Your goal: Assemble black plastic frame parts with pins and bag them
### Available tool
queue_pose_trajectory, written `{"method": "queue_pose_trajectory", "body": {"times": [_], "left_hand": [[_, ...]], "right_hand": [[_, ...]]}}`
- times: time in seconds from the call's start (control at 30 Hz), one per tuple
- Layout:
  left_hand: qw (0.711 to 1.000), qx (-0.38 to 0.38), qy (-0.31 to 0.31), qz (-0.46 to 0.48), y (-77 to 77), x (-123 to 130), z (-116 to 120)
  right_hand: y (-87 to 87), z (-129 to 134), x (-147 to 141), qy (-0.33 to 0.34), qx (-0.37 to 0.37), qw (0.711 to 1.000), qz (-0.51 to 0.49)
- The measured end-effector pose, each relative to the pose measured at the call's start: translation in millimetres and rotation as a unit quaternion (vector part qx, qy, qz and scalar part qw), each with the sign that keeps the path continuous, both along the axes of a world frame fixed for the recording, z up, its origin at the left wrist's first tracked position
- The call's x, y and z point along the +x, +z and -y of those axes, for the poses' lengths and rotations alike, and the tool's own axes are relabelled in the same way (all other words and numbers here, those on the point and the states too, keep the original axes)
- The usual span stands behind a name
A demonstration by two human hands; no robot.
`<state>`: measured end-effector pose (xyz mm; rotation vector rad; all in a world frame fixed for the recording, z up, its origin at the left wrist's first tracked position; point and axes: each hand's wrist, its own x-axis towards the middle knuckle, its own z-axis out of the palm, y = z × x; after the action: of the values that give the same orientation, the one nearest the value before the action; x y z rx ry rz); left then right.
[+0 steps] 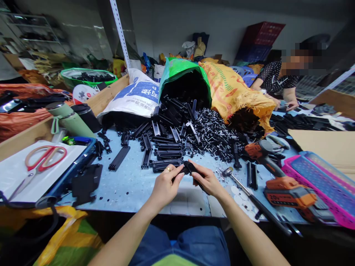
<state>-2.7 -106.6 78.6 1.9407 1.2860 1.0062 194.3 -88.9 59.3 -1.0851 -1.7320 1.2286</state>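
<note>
Near the table's front edge, my left hand [166, 183] pinches one end of a black plastic part [189, 167]. My right hand [206, 180] has its fingers closed round the other end of the same part, which runs down under the palm. Both hands nearly touch at the fingertips. Just behind them lie black plastic strips [168, 153] in a loose stack. Beyond these spreads a heap of small black pieces with metal pins [213, 135], spilling from the mouth of a green sack [183, 72].
A cordless drill [287, 192] and a hammer [249, 195] lie to the right, beside a pink basket [318, 188]. Red-handled scissors [41, 162] and a green bottle [70, 118] are at the left. A person [280, 79] works at the back right.
</note>
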Motion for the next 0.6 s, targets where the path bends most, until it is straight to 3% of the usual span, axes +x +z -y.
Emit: {"method": "queue_pose_trajectory", "body": {"times": [0.17,0.37,0.53,0.6], "left_hand": [[0.998,0.004,0.065,0.016,-5.8,16,11],[0.966,0.065,0.176,0.175,-8.3,40,16],[0.982,0.065,0.087,0.157,-6.5,26,8],[0.981,0.067,0.085,0.158,-11.4,23,7]], "right_hand": [[2.5,1,-2,0.012,0.065,0.997,0.050],[-0.1,13,-35,-0.063,0.101,0.993,-0.005],[-10.2,23,-47,-0.087,0.112,0.990,-0.019],[-15.8,27,-50,-0.096,0.115,0.989,-0.018]]}}
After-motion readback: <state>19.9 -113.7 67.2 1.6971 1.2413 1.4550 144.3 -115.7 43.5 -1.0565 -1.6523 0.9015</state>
